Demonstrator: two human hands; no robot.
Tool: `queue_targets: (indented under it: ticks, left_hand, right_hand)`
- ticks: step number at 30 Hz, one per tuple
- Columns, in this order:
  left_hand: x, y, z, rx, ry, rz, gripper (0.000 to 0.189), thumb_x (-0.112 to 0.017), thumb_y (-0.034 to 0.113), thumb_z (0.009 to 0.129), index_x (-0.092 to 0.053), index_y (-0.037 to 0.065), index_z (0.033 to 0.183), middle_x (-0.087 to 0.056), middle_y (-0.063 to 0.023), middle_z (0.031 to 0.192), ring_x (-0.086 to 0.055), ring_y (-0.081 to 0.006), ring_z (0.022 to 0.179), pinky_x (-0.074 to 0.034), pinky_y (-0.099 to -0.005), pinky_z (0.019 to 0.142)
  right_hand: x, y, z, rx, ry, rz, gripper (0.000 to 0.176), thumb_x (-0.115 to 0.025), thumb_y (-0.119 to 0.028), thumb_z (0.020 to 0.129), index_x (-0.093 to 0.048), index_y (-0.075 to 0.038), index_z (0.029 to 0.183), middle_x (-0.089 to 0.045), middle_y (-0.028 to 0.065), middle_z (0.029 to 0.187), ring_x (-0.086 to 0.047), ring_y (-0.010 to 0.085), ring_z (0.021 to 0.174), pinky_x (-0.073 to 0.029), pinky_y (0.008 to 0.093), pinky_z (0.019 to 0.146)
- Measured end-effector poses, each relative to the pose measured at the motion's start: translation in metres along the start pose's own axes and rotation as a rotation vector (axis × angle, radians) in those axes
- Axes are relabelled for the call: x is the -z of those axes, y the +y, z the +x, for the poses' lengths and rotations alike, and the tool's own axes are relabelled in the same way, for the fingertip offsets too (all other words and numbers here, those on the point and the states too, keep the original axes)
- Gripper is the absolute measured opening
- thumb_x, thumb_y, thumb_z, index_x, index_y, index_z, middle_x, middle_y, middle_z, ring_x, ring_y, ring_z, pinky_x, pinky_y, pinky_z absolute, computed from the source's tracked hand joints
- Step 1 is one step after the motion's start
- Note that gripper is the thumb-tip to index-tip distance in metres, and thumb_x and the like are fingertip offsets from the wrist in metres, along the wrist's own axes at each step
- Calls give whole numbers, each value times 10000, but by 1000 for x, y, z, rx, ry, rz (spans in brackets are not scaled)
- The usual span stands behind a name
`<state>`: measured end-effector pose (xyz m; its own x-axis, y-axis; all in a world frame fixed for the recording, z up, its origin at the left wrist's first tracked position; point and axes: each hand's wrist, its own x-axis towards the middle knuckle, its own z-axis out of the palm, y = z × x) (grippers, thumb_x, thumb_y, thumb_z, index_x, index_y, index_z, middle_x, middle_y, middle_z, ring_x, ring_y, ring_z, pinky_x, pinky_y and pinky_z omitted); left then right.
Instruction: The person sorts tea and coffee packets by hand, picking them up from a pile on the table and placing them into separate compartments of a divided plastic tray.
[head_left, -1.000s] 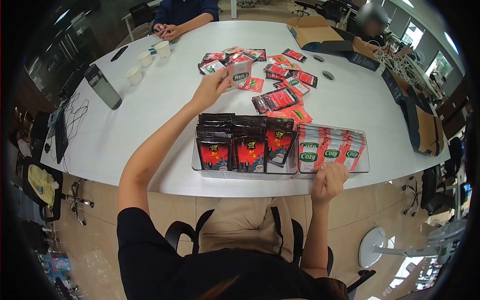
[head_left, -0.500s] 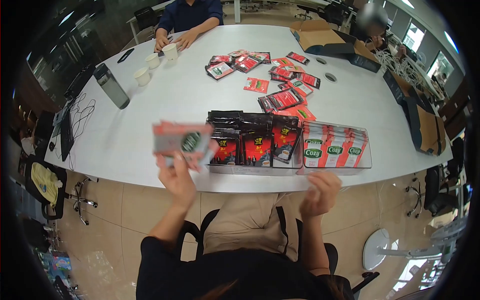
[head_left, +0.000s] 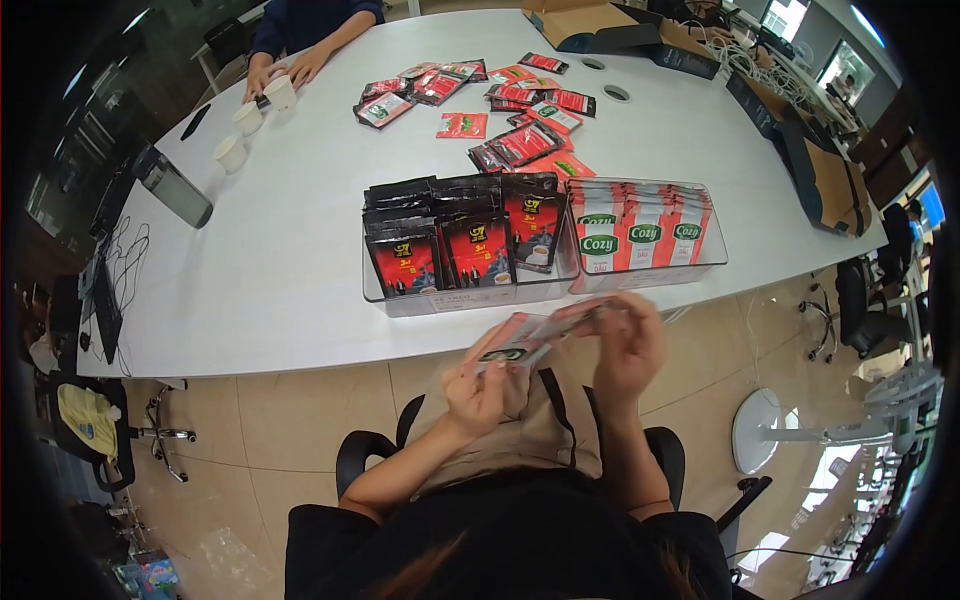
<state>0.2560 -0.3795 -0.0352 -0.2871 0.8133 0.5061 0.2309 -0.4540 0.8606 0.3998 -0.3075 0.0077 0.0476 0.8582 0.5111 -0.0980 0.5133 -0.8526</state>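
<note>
Over my lap, just in front of the table edge, my left hand (head_left: 475,400) is closed on Cozy tea sachets (head_left: 512,342), pink and white with a green label. My right hand (head_left: 630,345) pinches the far end of another pink sachet (head_left: 580,316) beside them; its exact edges are blurred. Beyond my hands stands a clear bin (head_left: 470,300) with black and red G7 coffee sachets (head_left: 478,250) upright in rows. To its right, touching or nearly so, a second clear bin (head_left: 650,277) holds upright Cozy sachets (head_left: 645,235).
Loose red, pink and black sachets (head_left: 525,145) lie scattered behind the bins. A grey bottle (head_left: 172,187) and paper cups (head_left: 231,154) stand at the left. Opened cardboard boxes (head_left: 810,160) are at the right. Across the table rest another person's hands (head_left: 310,65).
My left hand has brought its sachets from left of the coffee bin to in front of my lap. My right hand, bare before, now pinches a sachet. The view has shifted.
</note>
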Motion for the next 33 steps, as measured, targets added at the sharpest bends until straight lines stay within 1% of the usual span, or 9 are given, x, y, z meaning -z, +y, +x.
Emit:
queue_targets:
  ticks: [4, 7, 10, 13, 14, 17, 18, 20, 33]
  left_hand:
    - [33, -8, 21, -279, 261, 41, 348, -400, 107, 968, -497, -121, 1213, -623, -231, 1106, -650, -278, 967, -534, -320, 770]
    - [58, -8, 41, -305, 493, 198, 272, -409, 134, 990, -473, -75, 1152, -587, -127, 1000, -582, -155, 818, -498, -266, 611]
    - [72, -20, 48, -259, 520, 62, 254, -429, 152, 993, -487, -62, 1119, -577, -97, 961, -550, -114, 774, -462, -233, 593]
    - [75, -20, 51, -154, 544, -46, 254, -435, 170, 998, -494, -53, 1103, -569, -75, 929, -522, -81, 740, -435, -212, 571]
    - [80, -29, 47, -174, 535, -154, 269, -437, 143, 992, -487, -76, 1140, -592, -112, 1014, -557, -114, 856, -457, -247, 733]
    - [77, -28, 53, -162, 643, -216, 280, -436, 133, 991, -478, -75, 1172, -579, -114, 1070, -550, -126, 947, -435, -260, 816]
    - [79, -30, 51, -158, 608, -218, 295, -438, 133, 989, -467, -77, 1196, -571, -118, 1098, -542, -137, 999, -420, -282, 861]
    - [79, -30, 50, -162, 604, -232, 293, -438, 132, 989, -469, -75, 1193, -573, -118, 1090, -545, -135, 990, -422, -280, 856]
    - [75, -27, 49, -163, 613, -167, 227, -440, 118, 982, -497, -67, 1100, -571, -93, 990, -523, -107, 900, -406, -259, 796]
  right_hand:
    - [24, -7, 53, 269, 224, -192, 191, -495, 41, 917, -601, 9, 1072, -610, 90, 1003, -594, 140, 823, -472, 258, 704]
    - [40, -15, 93, 461, -102, -743, 252, -519, 50, 879, -613, -38, 1095, -609, 89, 1001, -589, 198, 858, -459, 319, 730]
    - [36, -6, 114, 526, -522, -896, 291, -575, 14, 832, -618, -73, 1107, -600, 83, 965, -563, 244, 896, -442, 355, 764]
    - [20, -11, 110, 455, -555, -812, 266, -615, -32, 817, -617, -64, 1082, -605, 81, 927, -549, 247, 918, -437, 365, 776]
    - [19, -12, 108, 442, -470, -728, 225, -647, -52, 800, -630, -40, 1024, -606, 86, 919, -554, 251, 888, -440, 366, 751]
    - [35, -8, 106, 374, -404, -705, 139, -653, -116, 821, -658, -24, 925, -616, 89, 855, -568, 264, 833, -445, 361, 726]
    - [39, -8, 103, 276, -508, -740, 143, -649, -147, 830, -667, -24, 900, -622, 90, 834, -573, 268, 816, -448, 358, 719]
    - [45, -10, 98, 74, -710, -803, 189, -641, -207, 848, -684, -23, 851, -635, 92, 792, -584, 276, 781, -455, 352, 705]
    - [27, -15, 102, 125, -776, -819, 319, -640, -324, 843, -673, -22, 941, -666, 106, 901, -611, 275, 830, -472, 367, 735]
